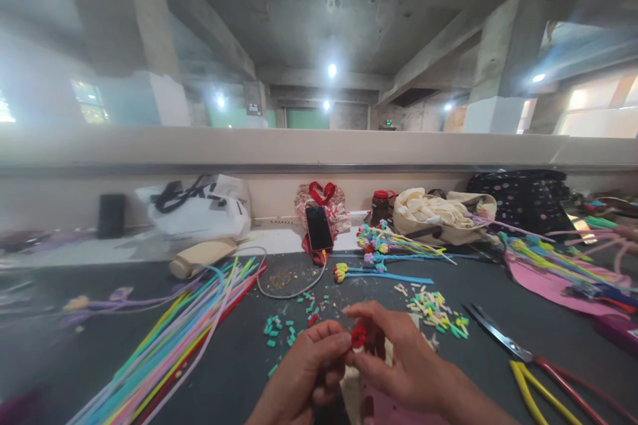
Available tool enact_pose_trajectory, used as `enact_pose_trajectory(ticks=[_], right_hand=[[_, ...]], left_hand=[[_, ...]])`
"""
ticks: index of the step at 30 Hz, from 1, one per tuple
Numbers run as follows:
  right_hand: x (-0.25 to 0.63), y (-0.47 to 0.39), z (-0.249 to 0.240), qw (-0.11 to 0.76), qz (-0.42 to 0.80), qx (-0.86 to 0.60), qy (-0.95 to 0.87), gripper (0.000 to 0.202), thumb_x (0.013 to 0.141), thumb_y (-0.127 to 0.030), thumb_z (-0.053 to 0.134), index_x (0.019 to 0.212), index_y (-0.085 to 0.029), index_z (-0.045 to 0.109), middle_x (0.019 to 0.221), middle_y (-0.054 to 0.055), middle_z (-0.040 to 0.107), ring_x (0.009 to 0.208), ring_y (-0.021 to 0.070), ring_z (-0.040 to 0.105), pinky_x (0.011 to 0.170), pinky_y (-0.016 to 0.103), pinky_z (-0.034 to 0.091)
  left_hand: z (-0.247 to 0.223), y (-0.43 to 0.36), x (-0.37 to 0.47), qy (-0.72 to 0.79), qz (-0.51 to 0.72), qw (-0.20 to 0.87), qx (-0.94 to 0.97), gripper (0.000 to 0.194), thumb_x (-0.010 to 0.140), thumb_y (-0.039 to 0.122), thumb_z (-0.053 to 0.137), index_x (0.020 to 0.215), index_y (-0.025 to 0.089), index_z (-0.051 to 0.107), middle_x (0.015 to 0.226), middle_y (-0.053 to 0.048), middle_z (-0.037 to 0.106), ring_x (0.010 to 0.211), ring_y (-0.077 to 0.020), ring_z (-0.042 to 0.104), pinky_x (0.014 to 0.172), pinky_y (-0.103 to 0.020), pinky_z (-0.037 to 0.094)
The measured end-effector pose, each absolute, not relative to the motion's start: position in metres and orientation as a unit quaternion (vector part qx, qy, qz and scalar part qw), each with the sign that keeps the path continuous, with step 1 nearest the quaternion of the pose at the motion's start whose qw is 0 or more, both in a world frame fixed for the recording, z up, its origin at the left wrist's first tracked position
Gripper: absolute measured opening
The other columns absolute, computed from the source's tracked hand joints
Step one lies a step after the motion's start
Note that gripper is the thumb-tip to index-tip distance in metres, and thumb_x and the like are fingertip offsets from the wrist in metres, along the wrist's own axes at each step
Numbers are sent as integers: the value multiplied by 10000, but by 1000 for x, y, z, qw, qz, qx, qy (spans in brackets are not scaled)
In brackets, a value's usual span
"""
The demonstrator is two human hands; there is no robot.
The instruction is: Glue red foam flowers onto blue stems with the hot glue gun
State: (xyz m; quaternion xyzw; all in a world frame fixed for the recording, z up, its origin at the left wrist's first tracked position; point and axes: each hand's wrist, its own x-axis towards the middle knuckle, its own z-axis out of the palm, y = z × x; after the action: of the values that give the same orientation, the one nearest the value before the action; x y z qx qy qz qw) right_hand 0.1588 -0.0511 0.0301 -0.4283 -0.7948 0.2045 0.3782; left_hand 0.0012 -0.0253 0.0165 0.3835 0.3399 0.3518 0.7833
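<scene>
A small curled red piece, fuzzy like pipe cleaner, sits between my two hands above the front of the table. The thumb and forefinger of my left hand pinch it from the left. Around its right side curve the fingers of my right hand, thumb below and forefinger raised above; exactly where they touch it is hard to see. Short teal cut pieces lie beyond my left hand. Past my right hand is a pile of cream, yellow and green bits. Something pink shows beneath my hands.
Multicoloured pipe cleaners lie at left. Cutting tools with red and yellow handles lie at right. Finished-looking pipe-cleaner stems, a phone on a cable, a brown bottle and bags line the back.
</scene>
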Motion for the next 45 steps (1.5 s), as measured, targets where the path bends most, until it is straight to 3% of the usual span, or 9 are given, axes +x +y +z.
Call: enact_pose_trajectory(ticks=[4, 10, 19, 25, 28, 31, 35, 39, 45], right_hand=[[163, -49, 30, 417, 254, -417, -767, 452, 690, -131, 555, 1122, -223, 454, 836, -4, 632, 595, 104, 550, 574, 217, 441], [167, -37, 27, 523, 289, -454, -661, 51, 729, -211, 542, 764, -175, 538, 567, -44, 515, 490, 88, 478, 469, 193, 374], [171, -33, 20, 522, 341, -453, -637, 264, 824, -368, 445, 631, -194, 404, 445, -96, 322, 385, 60, 286, 388, 181, 228], [172, -27, 15, 509, 318, -458, -655, 453, 840, -487, 360, 494, -199, 305, 431, -78, 283, 401, 64, 244, 395, 203, 202], [172, -26, 17, 522, 343, -435, -648, 425, 843, -479, 368, 530, -191, 368, 406, -89, 305, 361, 56, 263, 384, 196, 215], [171, -28, 20, 527, 384, -409, -638, 292, 818, -438, 451, 716, -169, 505, 494, -79, 423, 356, 47, 340, 367, 174, 250], [169, -33, 24, 515, 419, -376, -646, 250, 740, -361, 586, 906, -175, 574, 665, -27, 561, 540, 89, 519, 466, 180, 375], [166, -39, 28, 492, 436, -361, -661, 297, 711, -340, 610, 956, -175, 583, 802, 26, 630, 706, 145, 576, 620, 242, 434], [159, -43, 29, 460, 368, -431, -684, 194, 685, -164, 584, 875, -186, 619, 698, -14, 616, 555, 101, 542, 503, 196, 412]], left_hand=[[19, -27, -1, 332, 388, 784, 353, 238, 584, 250, 676, 654, 158, 467, 504, 63, 485, 343, 21, 237, 344, -102, 91], [21, -29, -3, 323, 393, 784, 355, 233, 569, 237, 684, 682, 155, 497, 503, 62, 497, 334, 23, 206, 349, -114, 74], [19, -24, 2, 333, 455, 737, 373, 247, 446, 234, 745, 569, 147, 550, 490, 18, 570, 435, -42, 439, 439, -141, 283], [12, -22, 7, 319, 518, 678, 413, 275, 397, 244, 771, 532, 146, 552, 480, 22, 579, 451, -61, 452, 494, -178, 318], [8, -20, 8, 322, 533, 644, 445, 330, 379, 287, 782, 548, 150, 534, 479, 34, 561, 450, -62, 446, 489, -181, 311], [9, -20, 8, 342, 532, 615, 471, 361, 402, 330, 774, 602, 160, 527, 478, 45, 538, 453, -66, 445, 484, -181, 312], [16, -25, 7, 373, 523, 592, 487, 411, 440, 339, 755, 749, 165, 547, 473, 55, 529, 442, -65, 435, 475, -177, 303], [23, -30, 8, 386, 523, 559, 514, 363, 472, 330, 733, 746, 161, 566, 473, 58, 514, 448, -67, 437, 483, -181, 323], [24, -36, 12, 408, 542, 470, 565, 234, 543, 290, 680, 732, 177, 598, 571, 25, 583, 532, -103, 517, 542, -197, 404]])
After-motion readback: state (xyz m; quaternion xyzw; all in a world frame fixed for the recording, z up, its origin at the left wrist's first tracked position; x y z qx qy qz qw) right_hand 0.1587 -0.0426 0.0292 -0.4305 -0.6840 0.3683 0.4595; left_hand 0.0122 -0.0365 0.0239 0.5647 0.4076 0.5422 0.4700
